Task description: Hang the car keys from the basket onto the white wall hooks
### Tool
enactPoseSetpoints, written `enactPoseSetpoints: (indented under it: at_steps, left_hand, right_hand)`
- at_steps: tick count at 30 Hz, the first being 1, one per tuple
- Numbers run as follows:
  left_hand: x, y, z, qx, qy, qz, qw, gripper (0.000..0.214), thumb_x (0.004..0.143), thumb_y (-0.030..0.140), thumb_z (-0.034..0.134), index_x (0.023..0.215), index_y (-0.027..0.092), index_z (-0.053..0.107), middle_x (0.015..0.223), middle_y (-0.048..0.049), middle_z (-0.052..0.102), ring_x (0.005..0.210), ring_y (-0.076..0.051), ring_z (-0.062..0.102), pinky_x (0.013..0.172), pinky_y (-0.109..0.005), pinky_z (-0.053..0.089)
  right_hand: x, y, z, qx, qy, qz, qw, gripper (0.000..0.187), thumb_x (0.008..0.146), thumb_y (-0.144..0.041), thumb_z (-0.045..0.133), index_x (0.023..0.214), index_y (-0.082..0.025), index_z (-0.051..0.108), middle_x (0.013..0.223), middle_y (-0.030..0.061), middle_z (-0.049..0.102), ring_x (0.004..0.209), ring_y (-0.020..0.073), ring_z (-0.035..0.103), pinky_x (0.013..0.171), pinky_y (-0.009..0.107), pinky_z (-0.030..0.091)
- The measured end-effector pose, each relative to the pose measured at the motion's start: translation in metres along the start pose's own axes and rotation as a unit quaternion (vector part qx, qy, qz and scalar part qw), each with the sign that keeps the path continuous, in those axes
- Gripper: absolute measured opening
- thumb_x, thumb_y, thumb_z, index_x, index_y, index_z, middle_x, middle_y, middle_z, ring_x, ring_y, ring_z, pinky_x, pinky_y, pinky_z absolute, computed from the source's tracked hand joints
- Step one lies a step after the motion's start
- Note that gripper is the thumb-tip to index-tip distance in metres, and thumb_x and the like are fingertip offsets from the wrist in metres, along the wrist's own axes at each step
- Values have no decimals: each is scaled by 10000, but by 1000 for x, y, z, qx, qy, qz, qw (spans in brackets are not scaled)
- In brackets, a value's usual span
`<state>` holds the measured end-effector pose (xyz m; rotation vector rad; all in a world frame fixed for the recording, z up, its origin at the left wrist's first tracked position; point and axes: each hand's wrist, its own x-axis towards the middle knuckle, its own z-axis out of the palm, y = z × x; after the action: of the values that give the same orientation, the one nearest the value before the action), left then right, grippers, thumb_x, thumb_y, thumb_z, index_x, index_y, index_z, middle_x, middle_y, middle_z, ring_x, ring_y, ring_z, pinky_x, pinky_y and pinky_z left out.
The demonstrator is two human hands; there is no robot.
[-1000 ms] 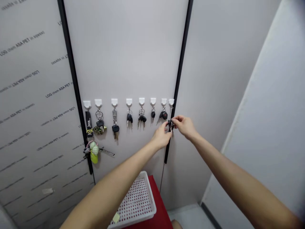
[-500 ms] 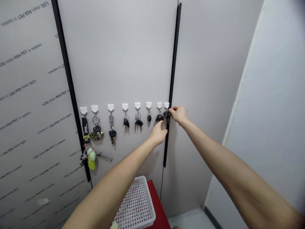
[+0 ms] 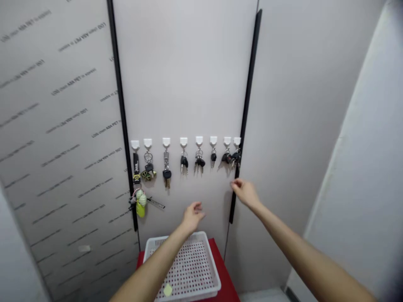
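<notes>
Both hands are empty and open, fingers loosely curled, and neither touches anything. The left hand (image 3: 192, 216) hangs low in front of the pale grey panel (image 3: 185, 75), just above the far edge of a white perforated plastic tray (image 3: 176, 236). The right hand (image 3: 246, 193) sits higher, near a black vertical strip (image 3: 248, 109) and just below the rightmost car keys (image 3: 236, 158), which hang from the last of eight white wall hooks (image 3: 237, 141). Those keys sit close beside the bunch on the next hook. Other key bunches fill the row leftward, ending in a black strap fob (image 3: 136, 167). The tray rests on a red desk (image 3: 225, 272).
</notes>
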<state>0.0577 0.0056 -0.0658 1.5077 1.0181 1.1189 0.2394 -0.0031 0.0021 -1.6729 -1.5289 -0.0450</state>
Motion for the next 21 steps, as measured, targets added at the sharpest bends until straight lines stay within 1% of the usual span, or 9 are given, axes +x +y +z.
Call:
enactPoseSetpoints:
  at_steps: [2,3,5,6,8,10,12,16,21]
  left_hand:
    - [-7,-13,-19,-5,38,-24,999,335,538,63,495,872,63,484,539,31,456,449,-37,372,473,-168,313]
    - [-10,-12,-28,-10,51,-20,998,355,541,68,492,895,59,474,480,58,407,418,-33,339,452,-166,293]
    - [-18,6,-44,-30,66,19,997,454,552,69,478,1000,72,408,446,83,358,399,-28,303,437,-161,271]
    - [-23,22,-51,-43,73,53,995,522,556,62,470,1063,93,349,456,84,362,408,-28,305,442,-158,272]
    - [-34,59,-63,-72,72,144,984,641,574,71,469,1153,162,208,494,80,379,445,-31,330,463,-153,284]
    - [-43,94,-73,-94,65,222,968,699,591,83,473,1177,226,119,518,76,390,470,-35,348,475,-154,295]
    - [-49,118,-80,-106,59,261,958,730,595,83,476,1182,250,76,515,75,387,462,-36,346,463,-155,296]
    - [-53,129,-87,-114,62,275,953,741,591,69,474,1184,253,70,494,78,371,427,-33,329,437,-156,295]
    - [-50,118,-92,-70,67,282,954,706,610,91,462,1183,250,82,504,72,375,443,-39,361,456,-164,326]
  right_hand:
    - [-25,-7,26,33,-129,-23,991,230,610,-208,377,720,-106,552,469,-10,462,442,82,395,466,206,311]
    - [-34,-16,36,56,-197,-39,978,263,599,-190,392,796,-100,541,434,-34,420,412,71,362,443,199,298]
    - [-48,-42,46,122,-268,-77,953,423,587,-148,405,1008,-106,434,415,-70,358,389,57,321,424,187,285]
    - [-51,-60,46,166,-264,-99,945,516,593,-133,404,1103,-125,330,426,-79,345,393,54,315,427,182,287]
    - [-53,-97,38,269,-201,-145,931,635,622,-123,396,1190,-187,119,463,-84,341,412,52,320,442,179,300]
    - [-50,-131,27,364,-122,-192,903,682,649,-141,406,1194,-238,9,505,-75,356,443,59,337,457,186,315]
    - [-46,-155,20,426,-76,-223,874,706,662,-159,417,1188,-258,-43,511,-71,360,451,67,343,455,196,323]
    - [-44,-172,23,464,-77,-237,850,716,662,-163,428,1186,-267,-49,484,-77,351,422,70,335,433,211,329]
    - [-44,-168,35,453,-101,-225,857,700,654,-163,429,1192,-261,-8,473,-82,351,419,65,344,436,207,344]
